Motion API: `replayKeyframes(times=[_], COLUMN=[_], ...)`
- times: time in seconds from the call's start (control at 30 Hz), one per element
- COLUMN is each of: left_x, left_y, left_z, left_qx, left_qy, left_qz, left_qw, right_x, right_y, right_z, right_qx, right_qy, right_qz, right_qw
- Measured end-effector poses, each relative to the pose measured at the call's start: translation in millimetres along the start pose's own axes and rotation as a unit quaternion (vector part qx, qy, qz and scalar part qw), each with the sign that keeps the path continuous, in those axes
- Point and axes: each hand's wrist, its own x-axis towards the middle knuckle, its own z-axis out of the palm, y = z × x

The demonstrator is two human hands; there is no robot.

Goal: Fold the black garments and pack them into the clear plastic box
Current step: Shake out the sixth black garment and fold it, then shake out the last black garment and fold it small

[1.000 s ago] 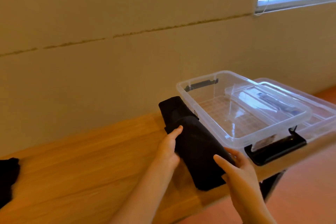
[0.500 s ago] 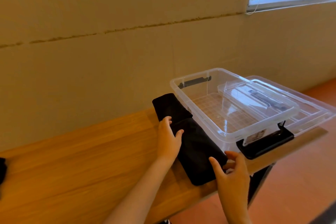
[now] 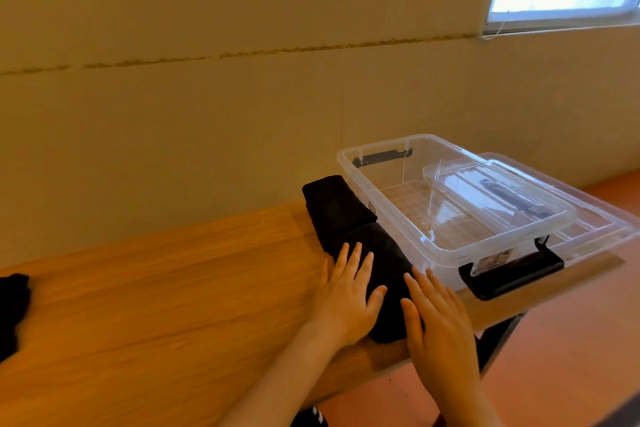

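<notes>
Hands flat: left hand and right hand, grip released, press folded black garment onto tabletop; clear plastic box beyond right fingertips.

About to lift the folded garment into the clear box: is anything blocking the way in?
Nothing visible does. The clear plastic box is open and empty beside the folded garment; its lid lies on the far side.

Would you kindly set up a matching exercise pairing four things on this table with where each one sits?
1. folded black garment
2. clear plastic box
3. second black garment
4. lid

a. far left edge of the table
b. under both flat hands
c. right end of the table, open
d. behind the box, partly under it

Pairs: 1-b, 2-c, 3-a, 4-d
</notes>
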Motion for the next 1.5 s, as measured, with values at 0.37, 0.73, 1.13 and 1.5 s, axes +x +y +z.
replayKeyframes(times=[0.37,0.73,1.13,1.5], left_x=[-61.1,-292.9,-316.7,-308.7], left_y=[-74.9,-298.9,-312.1,-297.2], left_z=[-44.4,-84.3,-72.6,-104.5], left_qx=[-0.011,-0.043,-0.202,-0.297], left_qy=[0.022,0.257,0.392,0.470], left_qz=[-0.101,-0.471,-0.446,-0.425], left_qw=[0.995,0.843,0.779,0.714], right_x=[20.2,-6.7,-11.1,60.9], right_y=[-72.6,-345.5,-436.4,-443.1], right_z=[-8.6,113.2,212.9,151.9], right_qx=[0.039,0.199,0.255,0.448], right_qy=[-0.047,-0.466,-0.467,-0.451], right_qz=[-0.085,-0.360,-0.298,-0.146], right_qw=[0.995,0.783,0.792,0.758])
